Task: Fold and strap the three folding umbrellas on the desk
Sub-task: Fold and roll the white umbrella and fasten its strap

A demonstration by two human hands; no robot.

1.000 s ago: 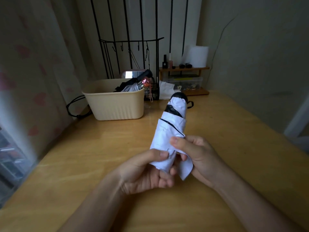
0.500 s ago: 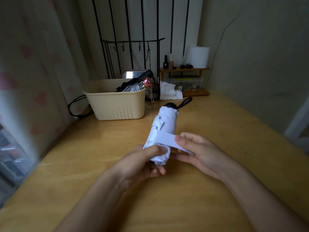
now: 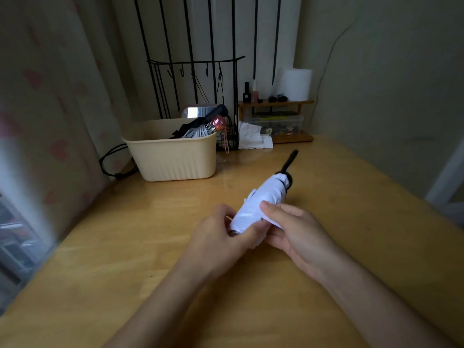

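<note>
A folded white umbrella [image 3: 261,202] lies slanted just above the wooden desk [image 3: 150,247], its black handle and wrist loop [image 3: 288,163] pointing away to the upper right. My left hand [image 3: 221,237] grips its near end from the left. My right hand [image 3: 293,229] holds it from the right, thumb pressing the white strap against the canopy. Two more folded umbrellas [image 3: 203,126], one black and one silver with a pink tip, stick out of a beige basket [image 3: 173,156] at the back.
Behind the basket stand a black wire rack [image 3: 195,71], a small mirror and a wooden shelf [image 3: 276,104] with bottles and a paper roll. White tissues [image 3: 253,139] lie beside the shelf. A curtain hangs on the left, a black cable below it.
The umbrella has tipped from nearly upright to lying slanted to the upper right. The strap has been drawn round the canopy, and my right thumb now presses it down.
</note>
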